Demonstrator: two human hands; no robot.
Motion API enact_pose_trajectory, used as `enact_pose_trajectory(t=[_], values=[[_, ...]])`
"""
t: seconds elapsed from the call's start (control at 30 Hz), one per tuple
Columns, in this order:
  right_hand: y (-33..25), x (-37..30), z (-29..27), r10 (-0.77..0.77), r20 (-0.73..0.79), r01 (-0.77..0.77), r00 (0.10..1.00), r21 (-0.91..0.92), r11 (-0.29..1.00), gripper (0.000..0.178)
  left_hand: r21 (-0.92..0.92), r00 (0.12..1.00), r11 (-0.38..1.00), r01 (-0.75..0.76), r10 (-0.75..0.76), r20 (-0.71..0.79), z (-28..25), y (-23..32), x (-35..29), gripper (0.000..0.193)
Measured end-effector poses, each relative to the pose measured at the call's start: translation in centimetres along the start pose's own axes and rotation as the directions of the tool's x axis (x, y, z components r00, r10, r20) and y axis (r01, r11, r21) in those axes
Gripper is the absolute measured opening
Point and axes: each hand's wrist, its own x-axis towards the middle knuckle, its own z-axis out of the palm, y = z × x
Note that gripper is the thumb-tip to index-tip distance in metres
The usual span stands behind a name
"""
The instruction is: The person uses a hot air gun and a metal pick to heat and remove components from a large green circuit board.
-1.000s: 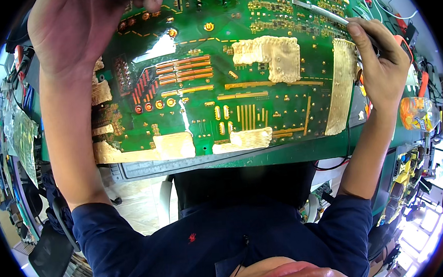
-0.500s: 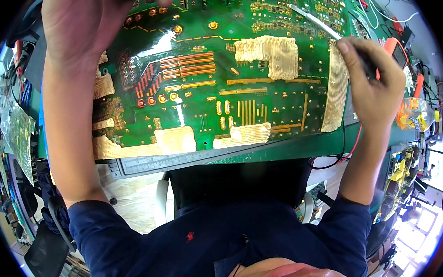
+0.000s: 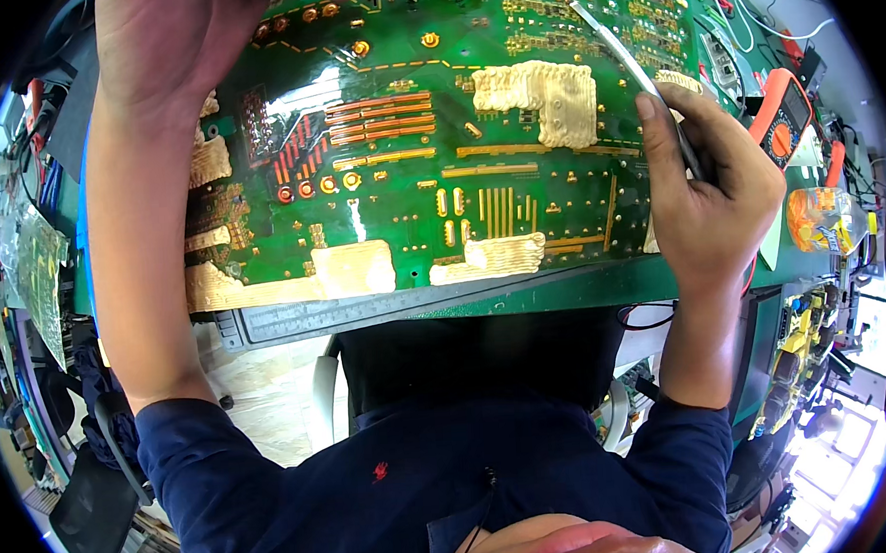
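Observation:
A large green circuit board [image 3: 390, 214] with copper-coloured tracks and cream ribbed patches lies on the bench before me. My right hand [image 3: 714, 187], closed, grips a slim tool with a silvery shaft [image 3: 624, 52] and a dark handle. The tool slants up and left, its tip over the dense rows of small parts at the board's upper right. My left hand [image 3: 185, 40] hangs over the upper left of the board. Its visible fingers are curled; the rest pass out of the top of the picture, so what they hold is hidden.
A red multimeter [image 3: 781, 134] lies right of my right hand, with an orange-and-clear plastic packet [image 3: 823, 219] below it. A grey ruler [image 3: 285, 325] runs along the bench's near edge. Cables [image 3: 745, 15] loop at the upper right. A black chair [image 3: 477, 360] stands at the bench.
My right hand has come left and a little down with the tool, turning it steeper and uncovering more of the multimeter. The tip has moved slightly up and left. My left hand has shifted slightly.

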Motion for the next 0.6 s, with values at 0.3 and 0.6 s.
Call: enact_pose_trajectory(t=[0.3,0.6], values=[[1.0,-0.3,0.3,-0.007,-0.083,0.008,0.997,0.017,1.0,0.013,-0.02,0.999,1.0,-0.014,0.015,0.052,0.5,0.5,-0.2,0.063],[0.6,-0.3,0.0,-0.059,-0.01,0.059,0.998,0.062,0.996,0.017,-0.019,0.999,1.0,-0.015,0.015,0.028,0.5,0.2,-0.3,0.064]])
